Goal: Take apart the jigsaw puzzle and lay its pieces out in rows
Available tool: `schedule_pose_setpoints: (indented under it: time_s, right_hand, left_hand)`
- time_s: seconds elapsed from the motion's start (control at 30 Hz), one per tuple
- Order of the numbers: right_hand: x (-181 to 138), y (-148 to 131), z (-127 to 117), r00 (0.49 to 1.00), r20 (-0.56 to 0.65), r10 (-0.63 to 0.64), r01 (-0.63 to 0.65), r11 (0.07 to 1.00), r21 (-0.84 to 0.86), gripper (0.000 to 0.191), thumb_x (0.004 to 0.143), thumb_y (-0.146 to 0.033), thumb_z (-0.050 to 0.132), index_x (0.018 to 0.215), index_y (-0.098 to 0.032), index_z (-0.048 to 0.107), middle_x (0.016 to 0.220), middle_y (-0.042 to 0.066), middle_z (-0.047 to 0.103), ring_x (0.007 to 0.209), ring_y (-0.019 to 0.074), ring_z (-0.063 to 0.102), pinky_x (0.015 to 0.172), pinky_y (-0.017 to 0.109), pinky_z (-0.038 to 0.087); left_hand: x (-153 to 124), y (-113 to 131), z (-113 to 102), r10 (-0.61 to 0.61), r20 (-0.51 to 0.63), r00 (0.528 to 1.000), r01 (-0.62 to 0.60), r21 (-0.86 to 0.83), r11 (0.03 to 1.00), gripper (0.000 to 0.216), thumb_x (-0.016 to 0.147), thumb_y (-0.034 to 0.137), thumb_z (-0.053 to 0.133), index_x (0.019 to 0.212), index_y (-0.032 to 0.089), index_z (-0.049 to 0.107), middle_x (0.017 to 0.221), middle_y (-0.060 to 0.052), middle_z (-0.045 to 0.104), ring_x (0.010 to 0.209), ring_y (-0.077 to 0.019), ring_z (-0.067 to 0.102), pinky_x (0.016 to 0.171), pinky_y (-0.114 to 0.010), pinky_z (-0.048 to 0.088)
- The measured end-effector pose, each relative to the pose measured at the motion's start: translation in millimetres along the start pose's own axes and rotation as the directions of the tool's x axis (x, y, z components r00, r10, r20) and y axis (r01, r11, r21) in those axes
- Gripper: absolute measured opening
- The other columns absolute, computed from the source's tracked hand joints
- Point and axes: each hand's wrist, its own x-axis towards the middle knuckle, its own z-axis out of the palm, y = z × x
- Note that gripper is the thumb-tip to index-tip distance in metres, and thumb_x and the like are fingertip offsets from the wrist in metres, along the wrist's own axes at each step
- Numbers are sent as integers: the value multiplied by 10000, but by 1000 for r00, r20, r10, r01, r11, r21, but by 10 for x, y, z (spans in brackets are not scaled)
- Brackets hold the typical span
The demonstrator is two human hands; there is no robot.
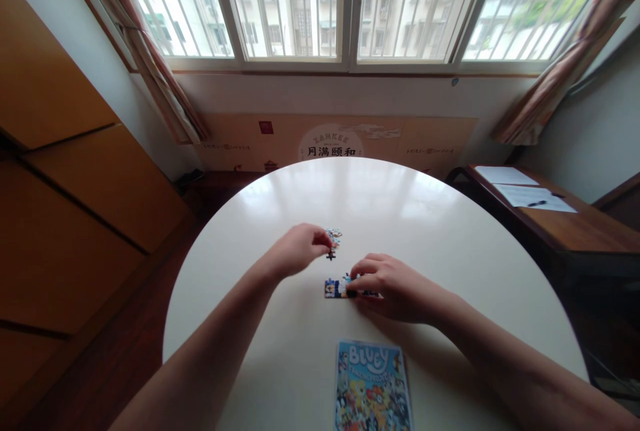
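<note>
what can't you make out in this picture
All in the head view:
Near puzzle strip: partly hidden under the right hand.
Far puzzle pieces: too small to count, partly behind the left hand.
Left hand: whether it pinches a piece is too small to tell.
Bluey picture: lower end cut off by the bottom edge.
Papers: writing too small to read.

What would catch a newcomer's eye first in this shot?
Probably the glossy white round table filling the middle, with the left hand at a small cluster of colourful jigsaw pieces and the right hand partly covering a dark-blue-and-white jigsaw strip closer to the wearer. Next, the bright blue rectangular picture sheet lettered "BLUEY" at the bottom edge, right of centre.
</note>
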Motion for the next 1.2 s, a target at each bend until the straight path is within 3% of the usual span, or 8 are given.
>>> schedule_pose_setpoints:
  time_s: [0.1,0.17,0.37,0.57,0.67,0.83,1.03,1.2]
  right_hand:
    - [3,2,5,1000,4,4,-4,1000,21,226,876,-228,645,1079,-283,727,1087,32,686,965,166,602,868,329,481]
    - [10,0,9,1000,2,3,-3,1000,30,225,871,-226,648,1076,-277,728,1092,36,686,968,169,602,871,332,482]
    - [27,-17,7,1000,-5,-5,5,1000,14,230,885,-234,642,1097,-281,718,1102,33,685,980,167,600,881,335,477]
    - [-16,34,-59,999,-37,22,-22,1000,5,192,914,-248,621,1078,-277,716,1104,25,695,979,156,617,881,335,465]
    - [-42,59,-97,1000,-21,13,-12,1000,22,171,923,-218,589,1007,-253,733,1030,22,711,918,140,624,842,312,465]
    - [-44,49,-112,1000,1,10,-10,999,39,183,891,-215,609,1010,-257,743,1027,19,714,907,153,622,842,319,467]
    - [-35,3,-137,998,54,33,-35,999,40,206,883,-200,601,1018,-268,742,1038,18,709,940,158,620,857,319,467]
    - [-35,-14,-156,995,79,53,-55,998,23,221,884,-207,598,1036,-274,745,1048,17,705,951,162,620,858,320,463]
  left_hand:
    - [64,-207,-245,-135,-225,965,130,-36,991,171,787,239,623,875,164,749,844,-50,761,786,-200,669,724,-303,493]
    - [100,-318,-333,-187,-308,933,180,-52,982,192,790,272,640,902,169,756,868,-53,765,809,-208,670,727,-307,491]
    - [193,-470,-227,-201,-303,932,211,0,978,165,798,260,661,895,170,760,903,-67,767,841,-212,682,764,-302,499]
    - [140,-389,-224,-87,-380,921,172,194,966,180,860,264,609,904,182,763,914,-60,760,842,-209,669,797,-308,492]
    - [81,-237,-134,33,-302,953,56,283,957,179,857,267,612,907,200,770,930,-55,752,836,-208,661,777,-308,491]
    - [-27,19,162,170,-6,986,-158,339,927,187,833,310,660,944,213,777,1028,-63,733,968,-234,653,852,-328,491]
    - [-132,229,296,132,138,982,-178,418,891,181,790,303,675,910,213,775,989,-65,720,936,-242,649,796,-326,490]
    - [-123,292,333,56,153,987,-114,401,909,159,747,227,661,862,188,763,942,-72,730,863,-230,656,718,-298,475]
